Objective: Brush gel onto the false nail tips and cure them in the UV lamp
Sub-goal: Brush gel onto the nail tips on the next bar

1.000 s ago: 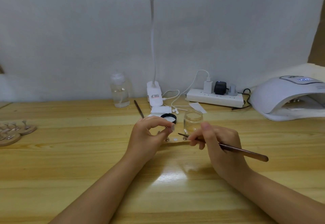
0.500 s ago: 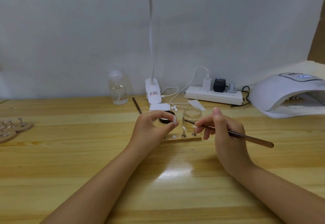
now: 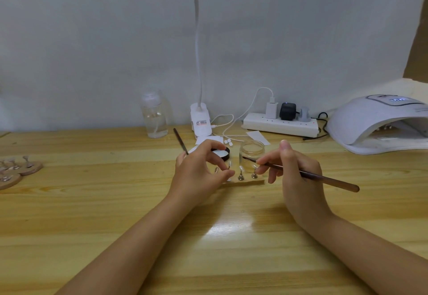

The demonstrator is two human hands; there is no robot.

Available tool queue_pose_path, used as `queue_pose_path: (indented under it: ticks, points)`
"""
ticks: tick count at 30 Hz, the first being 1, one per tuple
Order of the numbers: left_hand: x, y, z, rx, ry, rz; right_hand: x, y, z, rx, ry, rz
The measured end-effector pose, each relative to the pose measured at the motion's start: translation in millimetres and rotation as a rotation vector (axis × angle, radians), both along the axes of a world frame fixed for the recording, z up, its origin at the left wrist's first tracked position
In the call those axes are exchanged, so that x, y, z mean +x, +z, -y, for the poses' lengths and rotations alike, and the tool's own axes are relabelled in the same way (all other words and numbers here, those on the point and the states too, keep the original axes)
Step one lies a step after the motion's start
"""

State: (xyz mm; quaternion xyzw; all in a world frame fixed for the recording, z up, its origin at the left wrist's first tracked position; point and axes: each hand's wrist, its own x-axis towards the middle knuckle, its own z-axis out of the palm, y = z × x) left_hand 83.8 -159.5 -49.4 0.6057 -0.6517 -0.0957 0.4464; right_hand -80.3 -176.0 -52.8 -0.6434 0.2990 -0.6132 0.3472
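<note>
head cam; looks forward-down; near table; hands centre

Two bare forearms come up from the bottom edge, no sleeves anywhere along them. No watch, no bracelet, no band at either wrist. The left hand is ungloved, and no ring shows on the fingers in sight. The right hand is ungloved too, its thumbnail short, plain and unpainted. Both arms are slim, smooth and unmarked, with nothing worn from wrist down to the frame's edge.
</note>
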Motion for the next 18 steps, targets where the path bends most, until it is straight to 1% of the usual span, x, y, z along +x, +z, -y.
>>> queue_pose_path:
  ticks: [4,11,16,18]
  points:
    - [2.6,-3.8,2.8,0.066,-0.001,0.083,0.4,0.6,0.0,0.009,-0.002,0.001]
    - [3.1,0.7,1.2,0.125,-0.001,0.139,0.0,0.3,-0.6,0.005,-0.001,-0.002]
    - [5.0,8.6,-0.6,0.206,-0.045,0.168,-1.3,0.6,0.0,0.016,-0.003,0.012]
    - [7.9,12.4,-0.9,0.228,-0.061,0.21,-2.1,0.4,0.0,0.02,-0.006,0.008]
